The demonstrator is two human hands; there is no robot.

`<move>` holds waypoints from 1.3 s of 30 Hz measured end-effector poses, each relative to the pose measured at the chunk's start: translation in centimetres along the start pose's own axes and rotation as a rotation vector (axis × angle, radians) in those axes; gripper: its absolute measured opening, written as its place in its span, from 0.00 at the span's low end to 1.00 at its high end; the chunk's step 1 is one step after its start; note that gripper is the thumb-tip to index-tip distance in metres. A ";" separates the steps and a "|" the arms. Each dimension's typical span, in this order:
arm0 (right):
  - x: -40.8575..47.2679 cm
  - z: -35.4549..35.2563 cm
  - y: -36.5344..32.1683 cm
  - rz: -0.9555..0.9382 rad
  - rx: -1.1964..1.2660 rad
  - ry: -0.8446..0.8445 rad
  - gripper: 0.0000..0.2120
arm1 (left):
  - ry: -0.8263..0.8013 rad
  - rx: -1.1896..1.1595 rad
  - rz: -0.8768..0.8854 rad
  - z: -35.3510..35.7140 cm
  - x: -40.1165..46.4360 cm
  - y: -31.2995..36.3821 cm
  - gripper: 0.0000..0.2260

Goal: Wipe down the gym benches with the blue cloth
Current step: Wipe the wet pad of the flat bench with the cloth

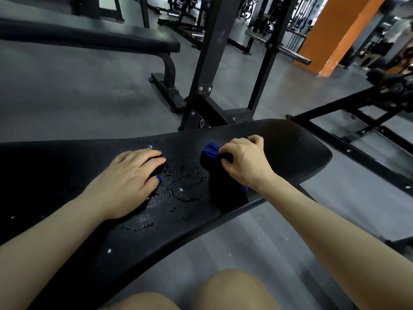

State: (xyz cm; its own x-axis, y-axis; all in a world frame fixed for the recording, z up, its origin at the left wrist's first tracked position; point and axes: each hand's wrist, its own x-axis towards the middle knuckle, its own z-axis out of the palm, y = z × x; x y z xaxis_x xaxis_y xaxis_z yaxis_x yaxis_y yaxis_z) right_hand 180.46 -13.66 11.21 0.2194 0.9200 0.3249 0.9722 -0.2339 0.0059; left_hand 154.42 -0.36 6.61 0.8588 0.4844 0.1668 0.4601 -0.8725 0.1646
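Two benches in view. Nearest: black padded counter [290,148], running across middle of frame from lower left to centre right, pad wet with droplets and small puddles [181,186] at centre. Second black bench [107,39] at upper left, well apart, on grey floor [67,90]. Black upright rack frame [214,63] at top centre, just behind counter; orange pillar [342,34] at upper right.

Left hand [127,182] left of centre, palm down, fingers spread flat, resting open on wet pad; blue-painted nails visible. Grips nothing.

Right hand [245,162] right of centre, fingers curled closed around blue cloth [211,151]. Cloth bunched, pressed to pad surface, upper fold showing left of knuckles, small blue corner also showing below wrist near front edge of counter. Cloth position: on counter, right of puddles, just beside wet patch. Dark, dull strip of pad below cloth toward front edge.

Both bare forearms entering from lower corners; two bare knees [234,289] at bottom centre, below counter edge.
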 end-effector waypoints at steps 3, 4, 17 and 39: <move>0.6 -1.6 0.1 0.185 0.262 -0.080 0.08 | 0.009 0.006 0.002 -0.1 0.0 0.1 0.28; 0.9 -2.2 0.4 0.260 0.397 -0.101 0.07 | 0.009 0.004 0.002 -0.2 0.0 0.2 0.28; 2.6 -2.4 4.2 0.303 0.423 -0.222 0.21 | 0.004 0.004 0.004 -0.1 0.0 0.0 0.28; 0.4 1.6 5.8 -0.086 0.274 -0.261 0.17 | -0.005 0.001 0.016 0.1 0.1 0.0 0.28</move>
State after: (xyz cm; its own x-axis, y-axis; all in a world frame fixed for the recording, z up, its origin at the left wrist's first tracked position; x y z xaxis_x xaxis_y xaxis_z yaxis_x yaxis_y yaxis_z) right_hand 186.32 -14.17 9.82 0.1146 0.9900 0.0822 0.9660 -0.0918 -0.2417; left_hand 154.51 -0.29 6.55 0.8671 0.4704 0.1641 0.4470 -0.8800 0.1607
